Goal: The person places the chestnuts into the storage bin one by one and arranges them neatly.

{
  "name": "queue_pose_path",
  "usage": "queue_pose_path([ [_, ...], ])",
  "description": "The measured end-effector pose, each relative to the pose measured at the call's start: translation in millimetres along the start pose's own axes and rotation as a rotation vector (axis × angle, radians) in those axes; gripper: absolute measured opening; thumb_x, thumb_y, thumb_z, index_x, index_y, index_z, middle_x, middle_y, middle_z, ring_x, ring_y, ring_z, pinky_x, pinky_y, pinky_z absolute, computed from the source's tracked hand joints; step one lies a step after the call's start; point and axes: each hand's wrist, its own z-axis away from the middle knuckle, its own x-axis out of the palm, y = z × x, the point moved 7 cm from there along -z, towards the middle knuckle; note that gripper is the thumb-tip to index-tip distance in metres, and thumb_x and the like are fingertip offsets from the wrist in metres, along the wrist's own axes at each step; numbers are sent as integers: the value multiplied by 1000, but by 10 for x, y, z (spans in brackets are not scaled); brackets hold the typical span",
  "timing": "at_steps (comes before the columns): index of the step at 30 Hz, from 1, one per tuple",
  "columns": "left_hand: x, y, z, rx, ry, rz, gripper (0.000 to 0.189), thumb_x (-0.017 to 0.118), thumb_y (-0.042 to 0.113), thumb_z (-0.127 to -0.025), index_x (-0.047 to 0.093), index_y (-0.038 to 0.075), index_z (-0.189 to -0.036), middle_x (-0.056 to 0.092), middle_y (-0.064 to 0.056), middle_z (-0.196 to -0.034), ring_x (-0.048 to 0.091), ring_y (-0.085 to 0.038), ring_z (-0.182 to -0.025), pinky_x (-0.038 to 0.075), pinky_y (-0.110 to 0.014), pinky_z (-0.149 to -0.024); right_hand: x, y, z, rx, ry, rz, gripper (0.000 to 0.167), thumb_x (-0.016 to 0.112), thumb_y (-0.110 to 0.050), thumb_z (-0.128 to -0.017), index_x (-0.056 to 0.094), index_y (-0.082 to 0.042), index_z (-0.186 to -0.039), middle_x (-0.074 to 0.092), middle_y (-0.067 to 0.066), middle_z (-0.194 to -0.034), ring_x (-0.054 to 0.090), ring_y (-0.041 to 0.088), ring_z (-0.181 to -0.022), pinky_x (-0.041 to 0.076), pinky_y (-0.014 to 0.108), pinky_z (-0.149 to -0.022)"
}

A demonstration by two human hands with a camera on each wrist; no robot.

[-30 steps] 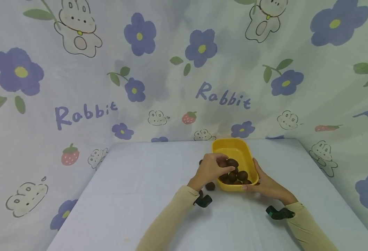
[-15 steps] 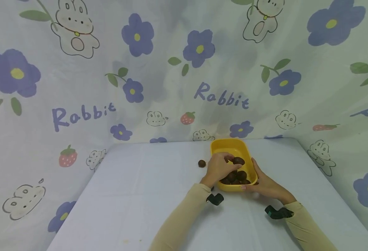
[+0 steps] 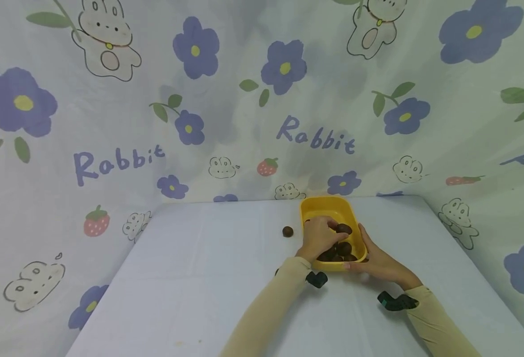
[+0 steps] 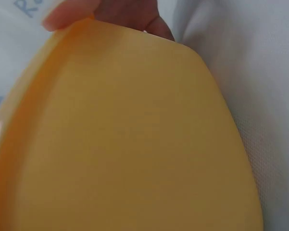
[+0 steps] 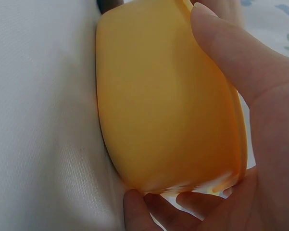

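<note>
A yellow rectangular box (image 3: pixel 330 267) stands near the table's far edge, with several dark brown round things (image 3: pixel 344 248) gathered at its near end. My left hand (image 3: pixel 319 238) is inside the box, pinching one dark brown ball (image 3: pixel 344 228) between thumb and fingers above the others. At the near right corner my right hand (image 3: pixel 379 263) grips the box. In the right wrist view the thumb (image 5: pixel 221 38) of that hand lies along the rim, and its fingertips (image 5: pixel 134 207) touch the outer side. The box wall (image 4: pixel 134 120) fills most of the left wrist view.
One loose brown ball (image 3: pixel 287 231) lies on the white tabletop (image 3: pixel 190 258) left of the box. A patterned curtain (image 3: pixel 244 99) hangs close behind the table's far edge. My left forearm (image 3: pixel 275 302) covers part of the tabletop in front of the box.
My left hand has shifted right across the box with the pinched ball. The loose ball at the left has come into full view; another by the near left corner is now hidden. My right hand stays put.
</note>
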Motion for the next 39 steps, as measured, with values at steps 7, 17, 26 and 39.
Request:
queue_pose_path([
  [7,120,-33,-52,-34,-18,21,31,87,43,-81,82,19,-100,78,10,-91,65,-6,-82,46,-30,-89,-10,-2,-5,-4,1,-8,131,79,-45,-86,-23,-14,-163,-4,28,-172,14,57,-155,24,79,-114],
  [17,179,45,-69,2,-52,-110,32,88,45,-81,82,19,-99,79,10,-90,66,-6,-81,41,-26,-77,-15,26,-18,-2,1,-9,129,78,-46,-88,-24,-14,-162,-6,29,-172,10,58,-155,22,79,-114],
  [26,259,-8,-39,-27,-117,-23,32,87,42,-83,81,16,-102,78,7,-91,61,-6,-81,44,-29,-84,4,-4,6,-8,4,5,129,78,-44,-89,-24,-14,-162,-5,29,-172,13,58,-154,24,79,-113],
  [39,284,0,-41,-57,-162,-17,31,84,40,-87,81,15,-106,80,7,-99,64,-8,-89,39,-35,-94,-4,-21,14,-9,13,20,129,78,-44,-88,-23,-12,-162,-3,30,-172,15,58,-154,25,78,-114],
])
